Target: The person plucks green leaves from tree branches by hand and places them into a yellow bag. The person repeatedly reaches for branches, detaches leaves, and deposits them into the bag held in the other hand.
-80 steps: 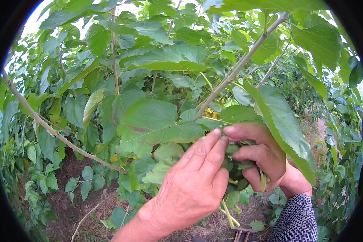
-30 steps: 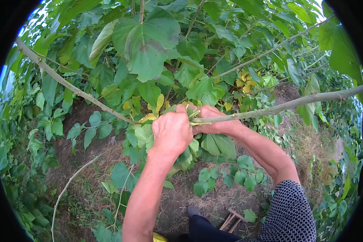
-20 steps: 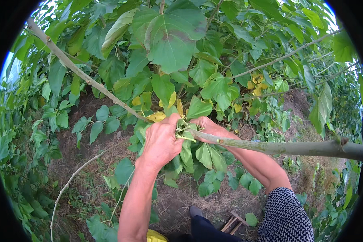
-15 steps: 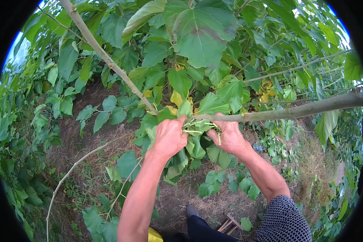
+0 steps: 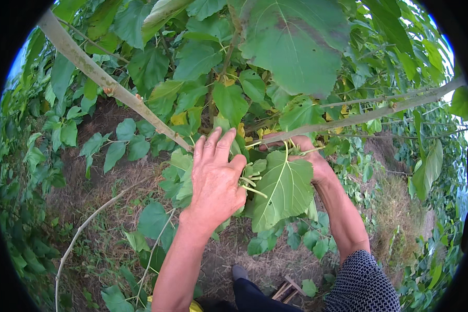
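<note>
My left hand (image 5: 216, 183) is raised in front of me with its fingers stretched up, and it holds a bunch of picked green leaves (image 5: 187, 177) against its palm, several pale leaf stalks sticking out to the right. My right hand (image 5: 309, 159) grips a thin grey-green branch (image 5: 369, 115) that runs to the upper right. A large green leaf (image 5: 282, 189) hangs from that branch in front of my right hand and hides most of its fingers. The two hands are a short way apart.
A thicker grey branch (image 5: 106, 83) slants from upper left down toward my left hand. Big leaves (image 5: 294, 44) hang close overhead. Below lie dry grass and bare soil (image 5: 104, 208), a thin fallen twig (image 5: 83, 231), and small wooden pieces (image 5: 286, 288) by my foot.
My left hand has opened its fingers upward and come away from the branch tip, leaves still against its palm. The right hand stays on the branch, and the view has tilted.
</note>
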A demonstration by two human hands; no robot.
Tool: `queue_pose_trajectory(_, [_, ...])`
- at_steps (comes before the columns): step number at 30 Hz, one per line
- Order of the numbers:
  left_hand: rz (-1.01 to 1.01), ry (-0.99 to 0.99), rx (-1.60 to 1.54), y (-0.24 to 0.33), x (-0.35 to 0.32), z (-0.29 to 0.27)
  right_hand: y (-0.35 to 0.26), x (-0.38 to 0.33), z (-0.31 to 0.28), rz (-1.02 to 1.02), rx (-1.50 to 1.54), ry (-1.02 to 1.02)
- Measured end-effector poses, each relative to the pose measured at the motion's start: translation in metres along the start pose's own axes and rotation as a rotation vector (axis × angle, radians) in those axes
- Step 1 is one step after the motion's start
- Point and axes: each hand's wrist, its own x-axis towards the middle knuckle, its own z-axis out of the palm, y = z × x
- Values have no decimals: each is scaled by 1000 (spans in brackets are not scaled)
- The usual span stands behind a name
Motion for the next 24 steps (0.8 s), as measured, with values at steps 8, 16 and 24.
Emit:
queue_pose_trajectory(8, [-283,-208,-365,11,-25,76,-20,-16,24,93,266,72])
queue_pose_trajectory(16, [-313,68,-403,20,-54,109,-22,-6,33,168,-365,196])
queue_pose_trajectory(24, [-316,29,-304,18,-31,90,-18,6,25,131,-448,-48])
